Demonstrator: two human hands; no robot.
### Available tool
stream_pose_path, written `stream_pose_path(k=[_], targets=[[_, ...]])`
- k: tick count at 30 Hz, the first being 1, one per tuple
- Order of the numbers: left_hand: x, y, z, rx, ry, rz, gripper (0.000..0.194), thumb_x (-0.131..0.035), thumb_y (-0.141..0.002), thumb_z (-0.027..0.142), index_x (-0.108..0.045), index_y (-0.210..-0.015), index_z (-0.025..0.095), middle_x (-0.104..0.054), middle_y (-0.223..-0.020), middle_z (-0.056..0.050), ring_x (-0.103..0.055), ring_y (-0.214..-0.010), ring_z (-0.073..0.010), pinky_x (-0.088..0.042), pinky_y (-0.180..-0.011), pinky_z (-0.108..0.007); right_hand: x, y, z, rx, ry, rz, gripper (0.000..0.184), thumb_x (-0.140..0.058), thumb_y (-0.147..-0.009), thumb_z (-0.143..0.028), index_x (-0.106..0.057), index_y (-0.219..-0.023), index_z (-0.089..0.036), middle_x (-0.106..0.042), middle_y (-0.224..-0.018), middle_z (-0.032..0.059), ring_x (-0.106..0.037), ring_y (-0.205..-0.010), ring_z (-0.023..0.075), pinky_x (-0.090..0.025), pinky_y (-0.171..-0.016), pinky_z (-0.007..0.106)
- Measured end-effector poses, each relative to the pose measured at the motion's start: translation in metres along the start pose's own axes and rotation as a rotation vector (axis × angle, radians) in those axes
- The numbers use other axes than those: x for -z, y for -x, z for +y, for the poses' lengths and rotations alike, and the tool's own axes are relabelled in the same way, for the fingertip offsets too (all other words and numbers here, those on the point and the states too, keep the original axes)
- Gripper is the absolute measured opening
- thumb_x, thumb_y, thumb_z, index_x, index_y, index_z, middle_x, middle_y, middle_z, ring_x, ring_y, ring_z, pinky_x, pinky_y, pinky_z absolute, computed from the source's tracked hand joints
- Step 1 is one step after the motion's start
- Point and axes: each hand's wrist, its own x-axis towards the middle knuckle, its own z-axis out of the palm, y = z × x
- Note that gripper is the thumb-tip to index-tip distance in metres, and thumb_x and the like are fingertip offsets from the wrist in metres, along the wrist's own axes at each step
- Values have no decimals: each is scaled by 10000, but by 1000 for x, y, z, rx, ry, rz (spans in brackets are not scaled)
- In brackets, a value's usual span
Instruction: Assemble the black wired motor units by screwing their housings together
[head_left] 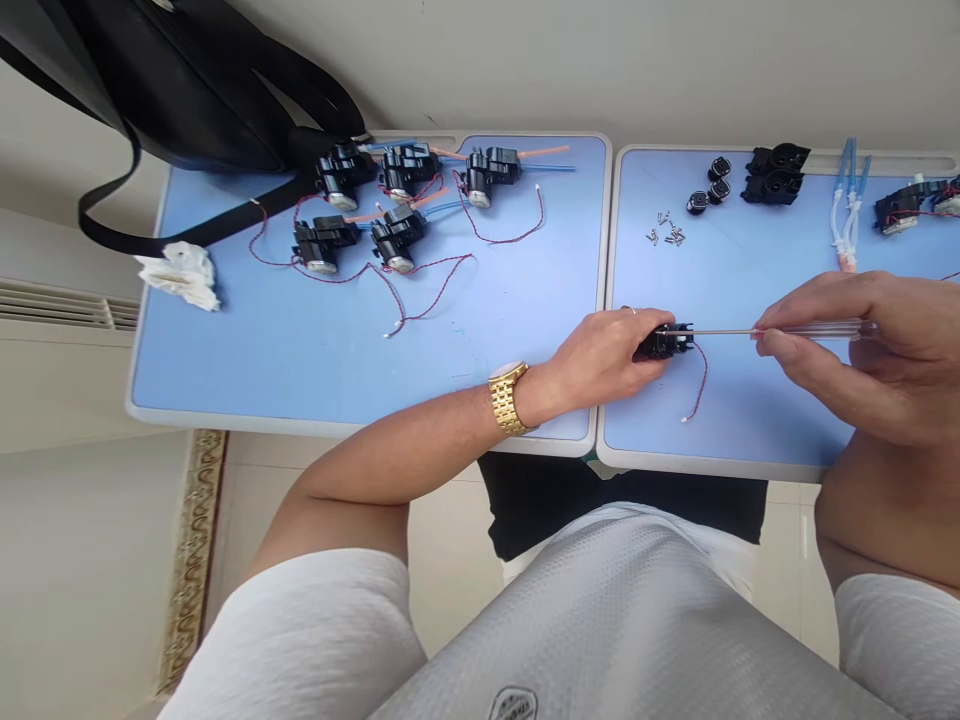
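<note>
My left hand (607, 362) grips a small black motor housing (679, 340) on the right-hand table, its fingers closed round the left end. From that housing a thin red-and-black twisted wire (703, 385) runs down to a white plug. In my right hand (870, 350) is a screwdriver (814, 331) with a clear handle, pinched between thumb and fingers. Its long shaft points left, and the tip meets the top of the housing. Just what the tip touches is too small to make out. Several small screws (667, 232) lie loose above my left hand.
Several black motor units (400, 240) with wires and coloured tubes lie on the left table (300, 350). Small round motors (718, 180), black casings (775, 175), blue-and-white tubes (847, 215) and further units (911, 205) are along the right table's back. A black bag (202, 90) and crumpled tissue (182, 275) sit left.
</note>
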Motion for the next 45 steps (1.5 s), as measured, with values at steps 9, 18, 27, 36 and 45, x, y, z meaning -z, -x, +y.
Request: stream_pose_path(k=[9,18,27,36,45], targets=[[1,0,1,10,-11,-8,357,-622,-1026,267,-730,-1361,209,-853,-1189,-51,-799,-1062,-250,-584,-950,-354,1,4,1,-26,-15,-20,85,-755,-1037,-281,-768,-1032,-364,-829,-896,-104,-776,-681,167,-517,-548,347],[1,0,1,2,-2,-10,352,-620,-1027,261,-727,-1357,202,-843,-1150,-51,-793,-1045,-245,-574,-921,-343,-2,1,5,43,27,39,41,-798,-1035,-319,-767,-1010,-313,-826,-847,-118,-741,-637,91,-487,-527,262],[1,0,0,9,18,-12,366,-621,-1024,271,-722,-1369,202,-843,-1150,-52,-789,-1049,-245,-575,-936,-344,-5,1,14,100,107,75,167,-849,-1008,-421,-755,-952,-295,-788,-753,-116,-644,-586,81,-395,-509,269],[2,0,-1,15,28,-2,383,-623,-1014,282,-722,-1378,215,-850,-1185,-56,-797,-1065,-250,-590,-954,-356,-1,-6,12,100,47,2,363,-642,-1130,-508,-692,-872,-258,-723,-686,-83,-594,-535,69,-385,-503,262],[1,-1,-3,12,47,-4,385,-617,-1026,303,-721,-1383,202,-848,-1213,-61,-793,-1088,-250,-588,-966,-358,-3,-3,12,76,41,23,214,-814,-1010,-344,-695,-858,-252,-727,-700,-84,-606,-569,73,-375,-513,260]])
